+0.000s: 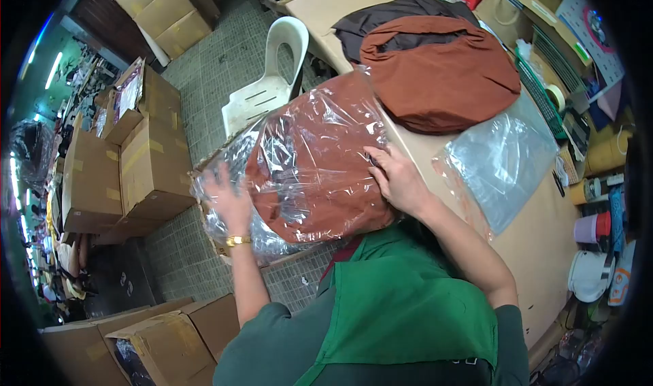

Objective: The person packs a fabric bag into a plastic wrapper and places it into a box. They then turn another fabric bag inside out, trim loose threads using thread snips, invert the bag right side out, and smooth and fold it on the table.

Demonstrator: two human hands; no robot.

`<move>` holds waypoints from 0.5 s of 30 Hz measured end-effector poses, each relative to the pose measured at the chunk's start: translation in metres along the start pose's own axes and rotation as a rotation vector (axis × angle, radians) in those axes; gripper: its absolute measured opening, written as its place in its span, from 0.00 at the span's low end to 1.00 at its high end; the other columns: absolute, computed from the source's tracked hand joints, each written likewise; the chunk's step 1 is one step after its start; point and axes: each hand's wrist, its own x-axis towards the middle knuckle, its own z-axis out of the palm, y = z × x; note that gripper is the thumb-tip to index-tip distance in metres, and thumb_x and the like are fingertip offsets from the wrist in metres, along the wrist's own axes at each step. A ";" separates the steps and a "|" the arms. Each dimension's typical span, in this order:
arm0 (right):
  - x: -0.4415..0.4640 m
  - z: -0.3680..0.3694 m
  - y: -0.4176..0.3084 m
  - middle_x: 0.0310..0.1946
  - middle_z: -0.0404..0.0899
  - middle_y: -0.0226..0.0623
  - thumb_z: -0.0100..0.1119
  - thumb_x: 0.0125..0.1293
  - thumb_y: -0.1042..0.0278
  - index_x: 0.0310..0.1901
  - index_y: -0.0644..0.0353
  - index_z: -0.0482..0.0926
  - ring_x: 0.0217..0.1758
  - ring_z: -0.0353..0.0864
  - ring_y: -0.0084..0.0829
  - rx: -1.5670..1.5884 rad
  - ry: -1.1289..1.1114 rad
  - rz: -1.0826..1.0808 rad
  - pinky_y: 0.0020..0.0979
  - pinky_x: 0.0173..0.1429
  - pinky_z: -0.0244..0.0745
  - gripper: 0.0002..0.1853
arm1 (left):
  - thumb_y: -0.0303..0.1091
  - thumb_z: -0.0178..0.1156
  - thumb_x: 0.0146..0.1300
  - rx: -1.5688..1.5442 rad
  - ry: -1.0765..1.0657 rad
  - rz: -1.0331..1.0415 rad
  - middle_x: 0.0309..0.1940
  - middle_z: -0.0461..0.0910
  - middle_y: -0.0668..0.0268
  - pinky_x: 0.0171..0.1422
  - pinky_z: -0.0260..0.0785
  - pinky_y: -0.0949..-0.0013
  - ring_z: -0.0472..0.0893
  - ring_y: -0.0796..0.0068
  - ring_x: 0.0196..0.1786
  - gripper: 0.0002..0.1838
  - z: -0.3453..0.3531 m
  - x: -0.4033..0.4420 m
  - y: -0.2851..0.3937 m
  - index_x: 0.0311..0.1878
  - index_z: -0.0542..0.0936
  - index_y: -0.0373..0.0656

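A rust-brown fabric bag (326, 161) lies inside a clear plastic bag (279, 144) in front of me, at the left end of the table. My left hand (230, 201) rests on the loose plastic at its left side, fingers spread and slightly blurred. On the right edge of the wrapped bag lies my right hand (401, 180), its fingers apart and bent a little against the plastic. A small dark spot shows between those fingers; I cannot make out what it is.
More rust-brown bags (445, 80) are piled on the table (530, 270), with dark brown fabric (354, 29) behind. Flat clear plastic bags (503, 161) lie to the right. A white plastic chair (262, 97) stands beyond the table. Cardboard boxes (153, 158) stand at left.
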 end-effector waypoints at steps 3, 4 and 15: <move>-0.002 0.070 0.076 0.53 0.70 0.54 0.64 0.63 0.68 0.62 0.62 0.70 0.47 0.77 0.57 -0.142 -0.262 0.178 0.48 0.51 0.76 0.26 | 0.71 0.55 0.59 -0.035 -0.540 -0.162 0.80 0.38 0.51 0.69 0.31 0.18 0.36 0.34 0.79 0.47 0.048 -0.036 0.032 0.78 0.52 0.69; -0.001 0.082 0.089 0.59 0.67 0.55 0.65 0.63 0.64 0.65 0.61 0.68 0.51 0.77 0.57 -0.274 -0.440 0.317 0.49 0.55 0.75 0.30 | 0.75 0.55 0.56 0.001 -0.658 -0.188 0.80 0.34 0.53 0.68 0.30 0.16 0.33 0.36 0.79 0.51 0.073 -0.047 0.028 0.79 0.49 0.70; -0.018 0.141 0.112 0.80 0.42 0.39 0.59 0.66 0.46 0.74 0.45 0.60 0.82 0.37 0.47 -0.641 -1.040 0.256 0.67 0.76 0.41 0.37 | 0.85 0.51 0.46 0.143 -1.152 -0.285 0.81 0.27 0.60 0.67 0.28 0.15 0.30 0.41 0.80 0.60 0.207 -0.074 -0.001 0.79 0.39 0.74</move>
